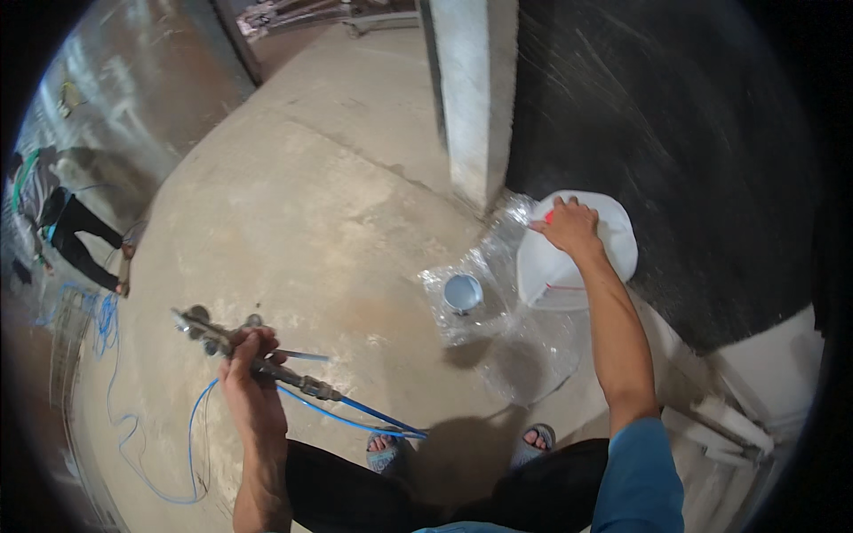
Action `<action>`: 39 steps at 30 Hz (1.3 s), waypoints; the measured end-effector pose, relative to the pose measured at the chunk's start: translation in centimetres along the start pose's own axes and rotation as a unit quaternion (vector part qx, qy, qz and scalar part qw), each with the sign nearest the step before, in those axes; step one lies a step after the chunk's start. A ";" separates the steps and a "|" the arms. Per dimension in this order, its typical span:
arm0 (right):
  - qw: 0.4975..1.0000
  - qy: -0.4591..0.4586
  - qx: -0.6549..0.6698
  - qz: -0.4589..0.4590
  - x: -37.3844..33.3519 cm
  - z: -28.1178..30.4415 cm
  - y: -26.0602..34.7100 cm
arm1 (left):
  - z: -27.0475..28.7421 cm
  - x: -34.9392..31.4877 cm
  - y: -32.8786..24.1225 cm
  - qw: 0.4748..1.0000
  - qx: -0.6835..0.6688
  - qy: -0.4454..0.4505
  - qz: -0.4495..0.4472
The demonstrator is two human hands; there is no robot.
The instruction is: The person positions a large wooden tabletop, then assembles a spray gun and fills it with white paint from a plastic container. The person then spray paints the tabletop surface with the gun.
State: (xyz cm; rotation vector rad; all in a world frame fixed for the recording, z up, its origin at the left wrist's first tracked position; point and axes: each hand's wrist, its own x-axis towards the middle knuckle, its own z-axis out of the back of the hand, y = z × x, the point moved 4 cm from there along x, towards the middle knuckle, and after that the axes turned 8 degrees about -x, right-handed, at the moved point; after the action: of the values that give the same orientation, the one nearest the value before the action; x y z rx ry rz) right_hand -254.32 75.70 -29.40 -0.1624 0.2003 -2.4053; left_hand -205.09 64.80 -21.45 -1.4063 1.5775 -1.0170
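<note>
In my left hand (253, 377) is a metal spray gun (206, 333), its nozzle end pointing away to the left. A blue hose (382, 417) runs from its lower end back toward my feet. My right hand (569, 224) reaches forward and is closed at the top of a white plastic jug (573, 262), by its red cap (549, 216); my fingers partly hide the cap and grip. Left of the jug, a small open can (462, 292) holds pale blue-grey liquid. It stands on crumpled clear plastic sheeting (533, 360).
A pale pillar (480, 98) rises beyond the jug, with a large black panel (657, 133) to its right. White pipes (733, 425) lie at the lower right. Thin blue hose (133, 426) loops across the floor. At far left another person (67, 218) works by a wall.
</note>
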 end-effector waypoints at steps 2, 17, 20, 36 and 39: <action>1.000 -0.023 -0.005 0.002 0.1 -1.2 -0.7 | -0.3 0.1 0.2 1.000 -0.012 0.018 0.006; 0.962 0.060 -0.003 0.266 -0.1 -0.6 -2.2 | -1.3 -0.6 0.2 0.996 0.027 0.041 0.070; 0.936 0.058 -0.040 0.346 -0.2 0.5 -1.9 | -1.5 -0.7 0.0 0.997 0.026 0.041 0.065; 0.826 0.165 0.515 0.158 -9.2 0.0 -4.0 | 2.1 12.7 -5.5 0.984 0.136 0.059 -0.100; 0.871 0.244 0.385 0.182 -17.1 -8.3 -3.5 | 3.3 20.8 -8.5 0.969 0.191 0.073 -0.140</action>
State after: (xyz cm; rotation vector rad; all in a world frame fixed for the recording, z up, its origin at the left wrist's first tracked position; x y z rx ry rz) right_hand -245.28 90.49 -37.92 0.7853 -0.4713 -1.9282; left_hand -200.69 43.25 -15.62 -1.3261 1.2126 -1.5326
